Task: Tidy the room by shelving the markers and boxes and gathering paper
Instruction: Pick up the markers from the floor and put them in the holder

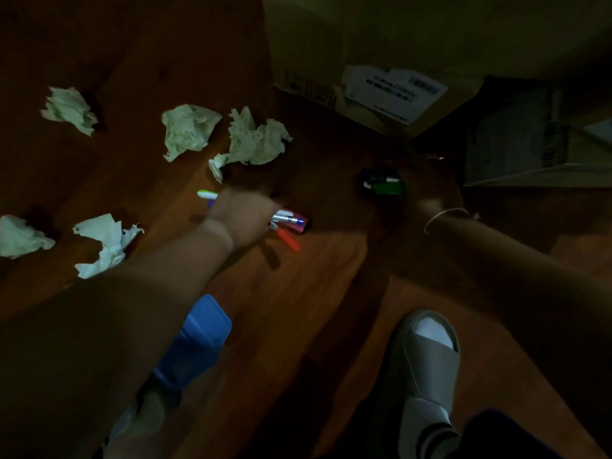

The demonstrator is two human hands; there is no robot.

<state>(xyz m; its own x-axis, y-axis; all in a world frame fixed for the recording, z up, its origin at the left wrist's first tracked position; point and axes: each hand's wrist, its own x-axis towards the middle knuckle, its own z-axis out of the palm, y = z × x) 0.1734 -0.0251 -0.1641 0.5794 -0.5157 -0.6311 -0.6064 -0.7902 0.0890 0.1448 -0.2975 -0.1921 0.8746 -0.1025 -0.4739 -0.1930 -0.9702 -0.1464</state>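
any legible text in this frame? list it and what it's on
Nothing reads cleanly.
White label on the cardboard box: dark print lines and barcodes, too blurred.
Marker by the left hand: partial print, maybe "...ate", not certain.
Grey box at right: a barcode, digits unreadable.

A dim room in a home is suggested by the reddish wooden floor point(331, 293), on which crumpled paper point(188, 130) and markers point(288, 220) are scattered. A cardboard box point(331, 54) with a shipping label is set directly on the floor. A grey house slipper point(420, 359) over a white sock is worn.
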